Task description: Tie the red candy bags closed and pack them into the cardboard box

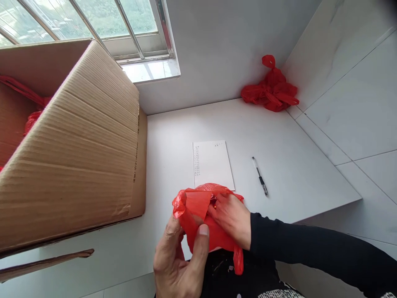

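Note:
A red plastic bag (198, 207) is held over the near edge of the white table (279, 136). My left hand (178, 258) pinches the bag's rim from below, thumb on the plastic. My right hand (231, 217), in a black sleeve, grips the bag's top right side with curled fingers. Something small and shiny shows inside the bag's mouth; I cannot make out what it is.
A large open cardboard box (77, 153) with red bags inside fills the left. A printed sheet of paper (212, 163) and a pen (259, 176) lie beyond the bag. Another red bag (271, 89) sits in the far corner by the tiled wall.

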Demonstrator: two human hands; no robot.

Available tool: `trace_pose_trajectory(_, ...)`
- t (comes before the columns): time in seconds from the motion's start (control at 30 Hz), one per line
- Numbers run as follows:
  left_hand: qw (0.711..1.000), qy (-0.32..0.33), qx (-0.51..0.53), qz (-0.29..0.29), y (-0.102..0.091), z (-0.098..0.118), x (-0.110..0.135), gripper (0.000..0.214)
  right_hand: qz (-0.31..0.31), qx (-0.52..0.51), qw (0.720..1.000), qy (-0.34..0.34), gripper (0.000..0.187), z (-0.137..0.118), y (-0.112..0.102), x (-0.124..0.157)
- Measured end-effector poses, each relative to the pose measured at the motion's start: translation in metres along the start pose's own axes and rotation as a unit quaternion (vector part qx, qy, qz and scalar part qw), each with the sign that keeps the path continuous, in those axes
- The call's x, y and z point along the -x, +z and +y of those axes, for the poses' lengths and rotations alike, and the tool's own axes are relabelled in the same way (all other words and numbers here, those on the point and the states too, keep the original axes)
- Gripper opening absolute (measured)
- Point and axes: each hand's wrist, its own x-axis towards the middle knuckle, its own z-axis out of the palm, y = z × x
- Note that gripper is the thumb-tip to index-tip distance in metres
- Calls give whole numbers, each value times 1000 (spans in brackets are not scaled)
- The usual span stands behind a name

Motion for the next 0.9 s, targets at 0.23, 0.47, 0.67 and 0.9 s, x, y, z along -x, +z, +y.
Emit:
trace_pose_trajectory(0.23, 999, -32, -23, 33, 3, 0, -8, 44, 6, 10, 1000, 1, 14, 0, -8, 15)
trace_pose_trajectory(0.47, 991, 81, -51, 89, 0, -3, -6, 29, 62, 19, 998, -4, 13, 10, -39, 49)
trace_pose_trajectory(0.67, 985, 149, -48, 73, 0, 3, -5, 51, 127, 9, 991, -42, 16, 13, -46, 55)
trace_pose_trajectory(0.9, 970, 189, 20, 149, -5, 14, -14, 38, 147, -166, 959, -179, 13, 33, -72, 92)
